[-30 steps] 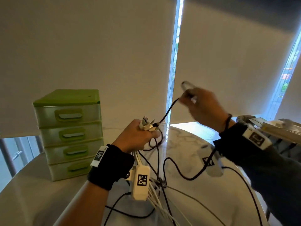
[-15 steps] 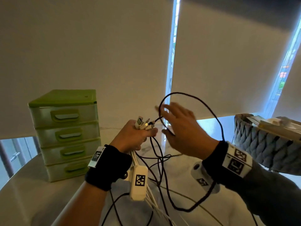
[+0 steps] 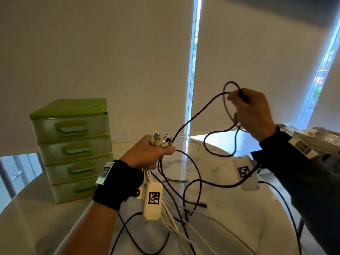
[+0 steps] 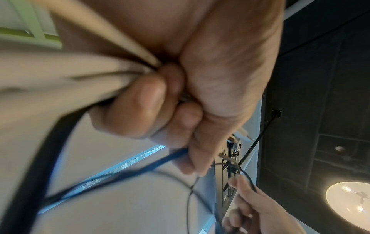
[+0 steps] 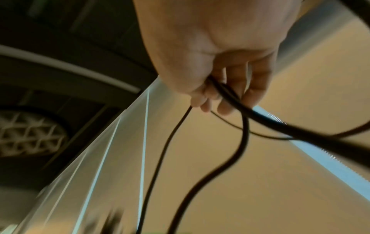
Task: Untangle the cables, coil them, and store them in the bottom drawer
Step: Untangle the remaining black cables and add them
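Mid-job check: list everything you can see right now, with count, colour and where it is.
drawer unit: one, green, four closed drawers, on the table's left side.
black cable: one strand traced, black, strung in the air between both hands; more black loops lie on the table, total unclear.
white cables: several, white, hanging from the left fist onto the table.
connector plugs: a cluster, white and metal, sticking up out of the left fist.
table: one, white marble look, under everything.
roller blinds: two, cream, behind the table.
left hand: grips the plug ends.
right hand: raised, holds the black cable's loops.
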The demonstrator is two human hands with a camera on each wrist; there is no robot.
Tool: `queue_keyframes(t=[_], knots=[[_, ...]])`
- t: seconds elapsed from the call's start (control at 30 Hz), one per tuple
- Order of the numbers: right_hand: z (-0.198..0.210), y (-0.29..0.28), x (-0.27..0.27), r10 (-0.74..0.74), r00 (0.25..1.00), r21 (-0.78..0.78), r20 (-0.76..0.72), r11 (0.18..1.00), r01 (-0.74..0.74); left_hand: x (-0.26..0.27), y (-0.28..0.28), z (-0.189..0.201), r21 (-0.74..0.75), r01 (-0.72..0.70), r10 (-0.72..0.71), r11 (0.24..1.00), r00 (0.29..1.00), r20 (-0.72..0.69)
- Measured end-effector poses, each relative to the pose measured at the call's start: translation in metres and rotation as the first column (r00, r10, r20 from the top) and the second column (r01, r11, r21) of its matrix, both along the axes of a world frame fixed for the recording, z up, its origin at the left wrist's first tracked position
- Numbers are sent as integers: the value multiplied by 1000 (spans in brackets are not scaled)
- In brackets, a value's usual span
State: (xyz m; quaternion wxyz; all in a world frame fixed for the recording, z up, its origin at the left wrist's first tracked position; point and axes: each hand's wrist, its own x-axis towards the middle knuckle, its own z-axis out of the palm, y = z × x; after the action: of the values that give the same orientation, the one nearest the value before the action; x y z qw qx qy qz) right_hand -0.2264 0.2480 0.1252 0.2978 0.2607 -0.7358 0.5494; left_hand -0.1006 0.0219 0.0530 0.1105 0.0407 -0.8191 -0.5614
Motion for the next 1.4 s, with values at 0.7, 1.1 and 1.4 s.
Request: queue_keyframes(t=[0.7,1.1,1.4], knots=[[-84,113,6,-436,898,803,60,556,216,-7,27,9,-258,-173,149,951,983,-111],[-71,-22,66,118,989,864,-84,504,14,4,50,15,-557,23,-51,830,998,-34],[-54,11,22,-164,981,707,-105,681,189,-6,10,7,-323,-271,247,907,962,-115]])
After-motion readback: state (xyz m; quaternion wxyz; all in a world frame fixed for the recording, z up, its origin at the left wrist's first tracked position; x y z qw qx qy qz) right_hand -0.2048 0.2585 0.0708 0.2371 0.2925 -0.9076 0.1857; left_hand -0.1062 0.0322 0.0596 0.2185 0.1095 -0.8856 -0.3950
